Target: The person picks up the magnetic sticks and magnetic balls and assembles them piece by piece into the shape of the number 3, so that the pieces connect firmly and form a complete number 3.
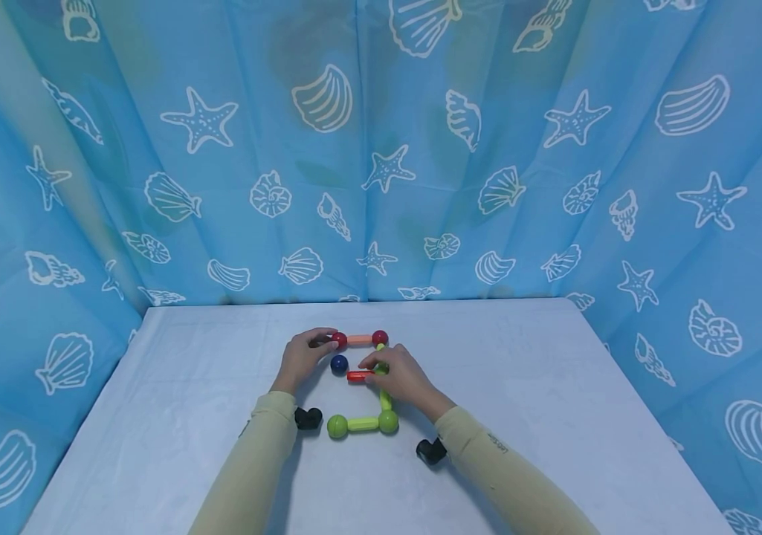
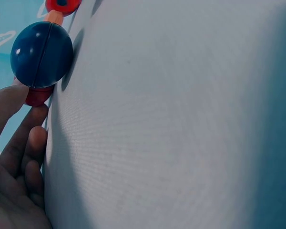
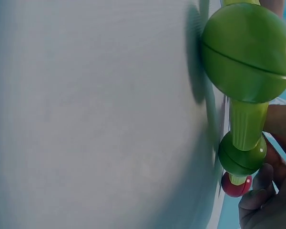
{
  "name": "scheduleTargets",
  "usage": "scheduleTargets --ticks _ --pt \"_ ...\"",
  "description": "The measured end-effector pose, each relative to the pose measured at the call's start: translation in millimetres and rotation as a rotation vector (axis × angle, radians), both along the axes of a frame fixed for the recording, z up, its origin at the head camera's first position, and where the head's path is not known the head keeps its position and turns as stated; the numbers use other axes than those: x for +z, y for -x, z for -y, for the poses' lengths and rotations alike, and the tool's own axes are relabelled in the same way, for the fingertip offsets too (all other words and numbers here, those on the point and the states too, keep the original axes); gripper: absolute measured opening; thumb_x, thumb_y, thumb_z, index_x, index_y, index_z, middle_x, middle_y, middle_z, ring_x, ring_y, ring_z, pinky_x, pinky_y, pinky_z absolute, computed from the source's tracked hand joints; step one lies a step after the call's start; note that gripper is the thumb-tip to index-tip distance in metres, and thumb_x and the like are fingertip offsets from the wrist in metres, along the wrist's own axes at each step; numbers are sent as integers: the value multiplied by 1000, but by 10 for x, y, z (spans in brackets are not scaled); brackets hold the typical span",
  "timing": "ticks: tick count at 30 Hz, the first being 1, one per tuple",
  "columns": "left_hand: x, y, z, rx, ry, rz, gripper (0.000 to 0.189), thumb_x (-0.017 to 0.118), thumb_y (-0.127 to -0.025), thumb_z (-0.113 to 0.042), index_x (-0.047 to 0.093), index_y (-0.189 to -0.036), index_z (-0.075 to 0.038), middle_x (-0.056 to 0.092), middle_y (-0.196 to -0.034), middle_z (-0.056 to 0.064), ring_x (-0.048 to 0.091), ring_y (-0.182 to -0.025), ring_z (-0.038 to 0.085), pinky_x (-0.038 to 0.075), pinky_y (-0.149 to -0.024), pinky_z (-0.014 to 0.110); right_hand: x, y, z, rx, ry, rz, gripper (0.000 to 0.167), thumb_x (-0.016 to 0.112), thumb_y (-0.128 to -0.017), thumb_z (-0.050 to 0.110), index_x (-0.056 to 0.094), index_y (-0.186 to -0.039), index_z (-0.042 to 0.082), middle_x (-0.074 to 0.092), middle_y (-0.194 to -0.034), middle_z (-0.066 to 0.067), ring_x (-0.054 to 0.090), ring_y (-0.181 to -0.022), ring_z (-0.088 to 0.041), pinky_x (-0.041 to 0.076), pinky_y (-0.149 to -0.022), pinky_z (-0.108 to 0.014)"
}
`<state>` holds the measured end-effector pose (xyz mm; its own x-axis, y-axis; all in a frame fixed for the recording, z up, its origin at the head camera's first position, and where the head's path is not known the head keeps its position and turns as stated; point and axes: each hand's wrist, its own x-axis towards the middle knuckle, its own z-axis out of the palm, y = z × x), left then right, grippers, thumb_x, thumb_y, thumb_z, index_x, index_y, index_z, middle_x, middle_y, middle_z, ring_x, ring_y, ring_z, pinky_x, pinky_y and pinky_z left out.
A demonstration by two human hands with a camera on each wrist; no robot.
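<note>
My left hand (image 1: 300, 360) pinches a red ball (image 1: 338, 340) between thumb and fingers, at the left end of a peach rod (image 1: 359, 340). That rod reaches a second red ball (image 1: 380, 338). With its thumb and forefinger, my right hand (image 1: 406, 376) holds a short red rod (image 1: 357, 377) lying crosswise, beside the middle green ball (image 3: 242, 155), which the hand mostly hides in the head view. A dark blue ball (image 1: 339, 364) sits between the two hands, near the red rod's left end; it looms large in the left wrist view.
Yellow-green rods (image 1: 386, 400) run down the figure's right side to a green ball (image 1: 388, 422). A lower rod (image 1: 363, 424) joins it to another green ball (image 1: 337, 426). All lies on a white-covered table (image 1: 521, 371), with a blue shell-patterned curtain (image 1: 367, 223) behind.
</note>
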<state>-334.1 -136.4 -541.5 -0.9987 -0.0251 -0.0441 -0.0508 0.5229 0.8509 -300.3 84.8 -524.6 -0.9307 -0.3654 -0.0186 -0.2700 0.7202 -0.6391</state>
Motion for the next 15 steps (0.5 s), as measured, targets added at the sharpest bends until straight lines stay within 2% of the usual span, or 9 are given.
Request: scheduleTargets --ticks 8,15 --pt "19 -8 -11 3 7 6 34 72 -97 -25 69 -130 -18 69 -127 7 58 -125 28 43 -109 51 2 -4 -47 -39 22 -5 22 79 -89 18 75 -109 25 65 -109 4 54 -105 -18 52 -93 -40" --pt "10 4 0 0 14 7 35 72 -97 -26 69 -130 -18 69 -127 8 58 -124 29 43 -109 51 43 -44 -145 -65 68 -2 22 79 -89 17 74 -109 22 60 -102 5 57 -92 -16 53 -80 -32"
